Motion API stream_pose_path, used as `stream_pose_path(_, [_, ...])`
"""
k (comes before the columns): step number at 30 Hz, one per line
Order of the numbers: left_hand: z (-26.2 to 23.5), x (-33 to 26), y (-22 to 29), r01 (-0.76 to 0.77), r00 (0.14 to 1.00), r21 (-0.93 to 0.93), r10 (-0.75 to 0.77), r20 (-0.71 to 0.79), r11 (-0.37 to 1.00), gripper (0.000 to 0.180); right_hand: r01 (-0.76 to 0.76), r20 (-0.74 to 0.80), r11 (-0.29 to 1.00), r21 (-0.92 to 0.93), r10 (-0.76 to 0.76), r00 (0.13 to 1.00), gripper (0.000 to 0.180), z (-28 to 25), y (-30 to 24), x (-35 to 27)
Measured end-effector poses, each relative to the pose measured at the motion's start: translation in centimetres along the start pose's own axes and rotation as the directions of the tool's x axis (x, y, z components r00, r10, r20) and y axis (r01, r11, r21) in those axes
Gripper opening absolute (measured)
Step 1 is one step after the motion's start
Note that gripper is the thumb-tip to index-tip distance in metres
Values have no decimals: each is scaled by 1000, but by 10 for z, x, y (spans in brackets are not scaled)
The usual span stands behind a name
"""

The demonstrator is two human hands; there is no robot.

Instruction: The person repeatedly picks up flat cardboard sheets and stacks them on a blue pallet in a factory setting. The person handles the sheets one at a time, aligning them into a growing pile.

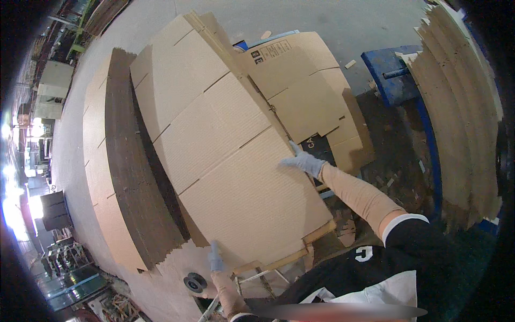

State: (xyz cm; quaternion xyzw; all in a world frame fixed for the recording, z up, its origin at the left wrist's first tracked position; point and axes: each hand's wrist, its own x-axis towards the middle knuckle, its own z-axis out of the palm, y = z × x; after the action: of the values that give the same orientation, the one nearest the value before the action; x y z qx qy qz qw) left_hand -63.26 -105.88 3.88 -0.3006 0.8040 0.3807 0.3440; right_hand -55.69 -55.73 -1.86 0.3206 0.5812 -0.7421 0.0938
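Observation:
A large flat sheet of brown corrugated cardboard (236,139), slotted and creased, lies on top of a stack in front of me. My right hand (307,163), in a pale grey glove, rests on its right edge, thumb over the top face and forefinger stretched along the edge. Beside the sheet's near left corner is my left hand (215,258), also gloved, fingers straight and pointing away from me. Whether its fingertips touch the cardboard I cannot tell. Both hands look open.
A tall stack of cardboard (140,161) stands on the left. Printed cardboard sheets (300,75) lie beyond my right hand. Another stack (456,107) is at far right by a blue metal frame (390,78). A black spool (195,282) sits near my left hand; scraps litter the floor.

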Motion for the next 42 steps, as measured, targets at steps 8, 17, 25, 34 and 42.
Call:
stream_pose_path(8, [45,6,-60,-30,958,-484,163,235,874,64,12,73,992,122,-21,997,99,-41,-42,-34])
stream_pose_path(17, [92,-30,-68,184,923,-685,114,366,705,73,-106,101,984,142,92,991,78,-75,-36,-78])
stream_pose_path(25, [-4,-160,-4,-145,984,-553,178,6,821,68,-163,312,969,184,99,945,54,-40,4,-56])
stream_pose_path(34, [2,-242,49,-505,842,-387,538,-26,772,63,-61,294,996,-58,75,953,52,61,-94,-12])
stream_pose_path(42, [125,-310,109,-405,643,-732,739,198,548,63,416,210,906,-78,-393,895,50,82,-215,-97])
